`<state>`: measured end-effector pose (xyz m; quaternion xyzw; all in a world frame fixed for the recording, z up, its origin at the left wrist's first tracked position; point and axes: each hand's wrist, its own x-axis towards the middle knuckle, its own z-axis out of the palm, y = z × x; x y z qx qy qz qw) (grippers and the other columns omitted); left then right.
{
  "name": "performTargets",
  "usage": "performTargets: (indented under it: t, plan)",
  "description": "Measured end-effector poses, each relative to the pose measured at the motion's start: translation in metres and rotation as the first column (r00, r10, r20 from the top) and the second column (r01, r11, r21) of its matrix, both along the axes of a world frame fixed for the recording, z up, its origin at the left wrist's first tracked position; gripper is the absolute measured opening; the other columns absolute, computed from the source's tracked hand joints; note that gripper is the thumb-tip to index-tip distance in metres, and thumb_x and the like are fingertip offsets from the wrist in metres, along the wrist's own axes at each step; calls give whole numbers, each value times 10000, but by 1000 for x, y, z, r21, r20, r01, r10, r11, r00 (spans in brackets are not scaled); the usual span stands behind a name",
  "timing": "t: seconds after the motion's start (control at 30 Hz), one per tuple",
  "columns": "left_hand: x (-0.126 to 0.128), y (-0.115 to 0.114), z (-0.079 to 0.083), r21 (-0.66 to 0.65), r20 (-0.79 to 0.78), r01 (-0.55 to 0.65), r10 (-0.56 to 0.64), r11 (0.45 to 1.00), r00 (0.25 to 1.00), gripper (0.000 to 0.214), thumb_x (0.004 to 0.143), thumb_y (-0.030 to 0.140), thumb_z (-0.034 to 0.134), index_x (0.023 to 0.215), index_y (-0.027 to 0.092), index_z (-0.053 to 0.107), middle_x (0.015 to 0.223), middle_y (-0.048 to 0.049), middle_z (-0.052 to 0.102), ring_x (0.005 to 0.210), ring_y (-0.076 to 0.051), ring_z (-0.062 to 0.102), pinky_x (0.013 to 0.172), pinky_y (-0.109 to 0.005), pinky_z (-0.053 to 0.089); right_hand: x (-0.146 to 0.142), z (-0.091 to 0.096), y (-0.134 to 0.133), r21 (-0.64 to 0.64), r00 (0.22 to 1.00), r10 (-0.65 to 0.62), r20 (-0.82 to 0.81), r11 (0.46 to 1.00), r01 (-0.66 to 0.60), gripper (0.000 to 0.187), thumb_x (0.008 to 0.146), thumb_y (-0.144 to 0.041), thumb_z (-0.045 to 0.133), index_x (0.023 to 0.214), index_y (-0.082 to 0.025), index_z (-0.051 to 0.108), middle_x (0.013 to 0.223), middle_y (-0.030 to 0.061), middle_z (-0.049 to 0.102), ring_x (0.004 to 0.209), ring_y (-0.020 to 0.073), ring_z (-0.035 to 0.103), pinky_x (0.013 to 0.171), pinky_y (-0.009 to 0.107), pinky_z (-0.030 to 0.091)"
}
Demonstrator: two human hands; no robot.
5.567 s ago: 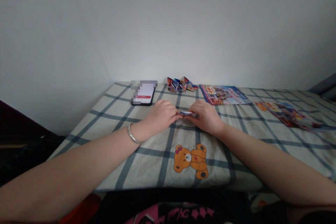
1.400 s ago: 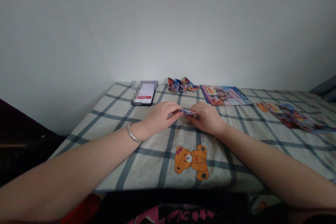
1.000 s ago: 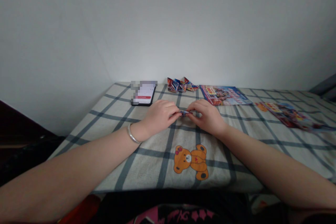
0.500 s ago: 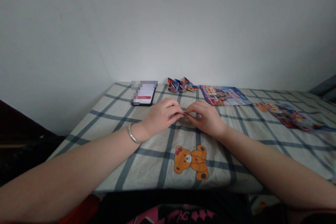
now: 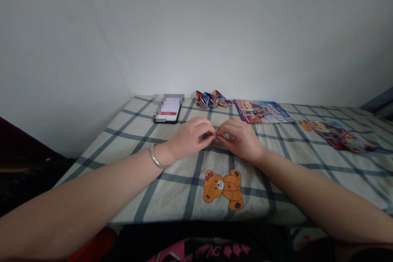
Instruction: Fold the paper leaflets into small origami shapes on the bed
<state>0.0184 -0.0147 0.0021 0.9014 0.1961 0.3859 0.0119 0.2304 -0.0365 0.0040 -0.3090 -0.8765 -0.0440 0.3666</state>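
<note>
My left hand [image 5: 190, 137], with a silver bangle [image 5: 154, 156] on its wrist, and my right hand [image 5: 238, 138] meet fingertip to fingertip over the checked cloth [image 5: 172, 180]. Both hands pinch a small folded piece of printed paper [image 5: 216, 134], almost wholly hidden between the fingers. They hover just above the cloth, a little beyond the orange bear print [image 5: 224, 188].
A phone [image 5: 168, 110] with a lit screen lies at the back left. Beside it stand a few folded paper shapes [image 5: 213, 99]. A colourful printed sheet [image 5: 263, 111] lies further right, and another sheet [image 5: 337, 135] lies at the far right. A pale wall rises behind.
My hands have drawn closer together. The folded paper, which showed as a flat strip between them, is now squeezed small and nearly covered by my fingertips.
</note>
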Motion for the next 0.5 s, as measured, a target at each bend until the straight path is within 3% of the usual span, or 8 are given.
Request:
performTargets:
  t: [0.5]
  plan:
    - [-2, 6, -2, -19, 94, 11, -10, 1000, 996, 72, 873, 116, 584, 890, 186, 582, 908, -28, 627, 909, -175, 585, 832, -333, 494, 5, -4, 7, -35, 995, 8, -98, 999, -12, 34, 865, -187, 643, 845, -213, 654, 857, 49, 699, 816, 190, 631, 745, 324, 495]
